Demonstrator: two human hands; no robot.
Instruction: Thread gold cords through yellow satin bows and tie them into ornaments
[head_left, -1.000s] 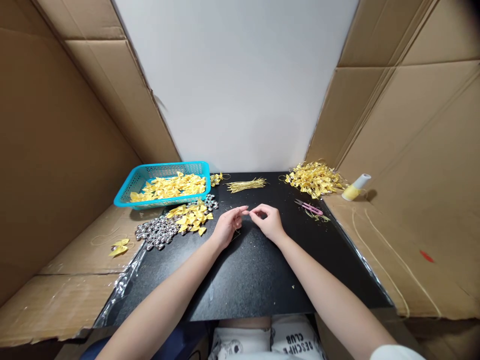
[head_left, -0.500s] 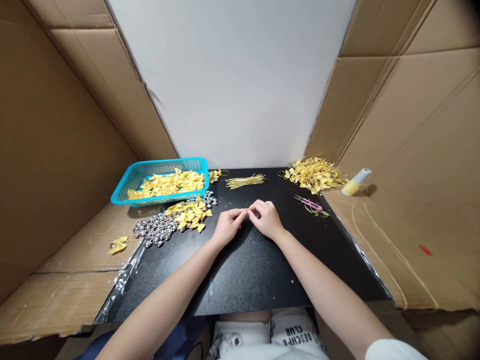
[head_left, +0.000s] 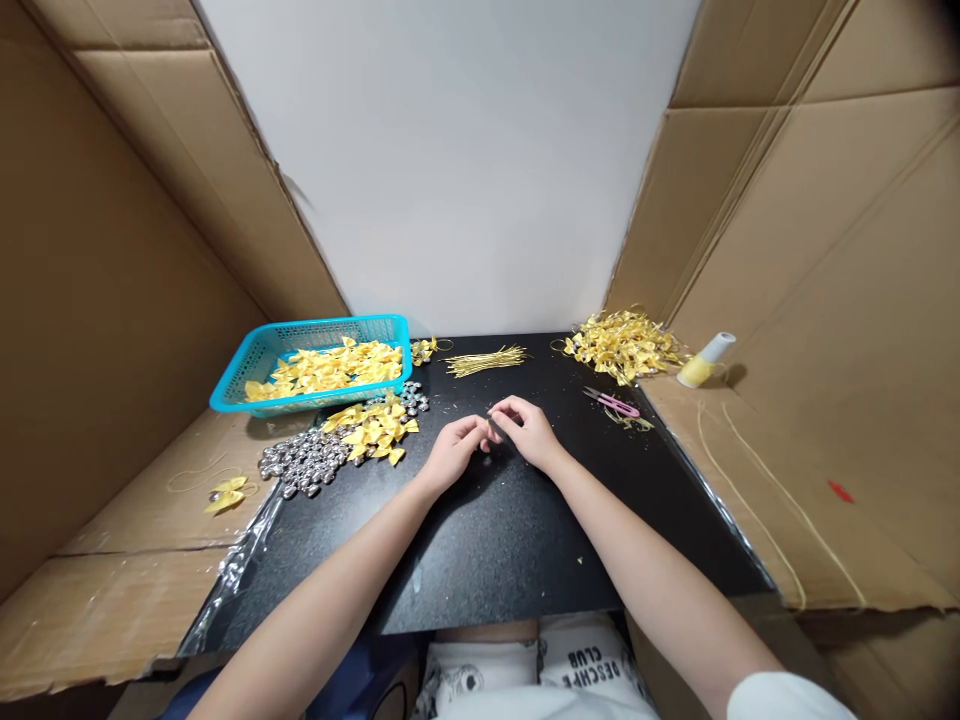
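Note:
Over the middle of the black tabletop [head_left: 480,560], my left hand [head_left: 454,454] and my right hand [head_left: 529,436] meet at the fingertips. Both are closed in a pinch, and whatever is between the fingers is too small and hidden to name. Just beyond them lies a bundle of gold cords [head_left: 487,361]. Left of my left hand are a loose pile of yellow bows [head_left: 373,428] and a heap of shiny silver beads [head_left: 306,460]. Pink thread snips [head_left: 618,404] rest to the right of my right hand, beside some thread scraps.
A blue plastic basket [head_left: 238,368] holding yellow bows stands at the back left. Finished-looking bows with cords [head_left: 626,345] are heaped at the back right, near a spool of yellow thread [head_left: 701,368]. One bow [head_left: 226,494] lies on the left cardboard. Cardboard walls flank the table.
My right hand has shifted slightly left and its fingers now overlap my left fingertips more closely. The whole view has tilted a little; the piles look unchanged.

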